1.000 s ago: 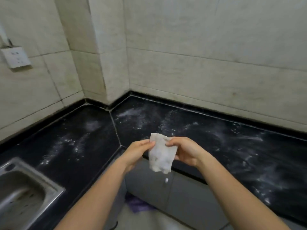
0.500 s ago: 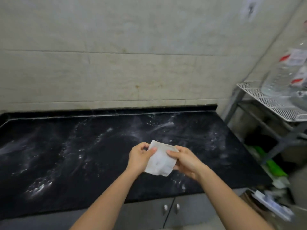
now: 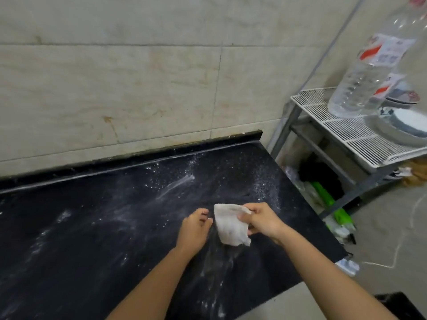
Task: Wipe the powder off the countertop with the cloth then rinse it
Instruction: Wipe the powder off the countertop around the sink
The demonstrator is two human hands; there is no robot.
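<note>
Person holds a white cloth (image 3: 231, 229) over a powder-dusted black bench (image 3: 92, 227)
The right hand (image 3: 263, 221) has its fingers clamped on the cloth's upper edge, so it hangs down; the left hand (image 3: 193, 232) sits just beside it, fingers loosely curled, holding nothing. Powder (image 3: 175, 184) streaks the bench around both

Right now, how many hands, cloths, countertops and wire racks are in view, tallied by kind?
hands: 2 (left hand, right hand)
cloth: 1
countertop: 1
wire rack: 1
total: 5
</note>
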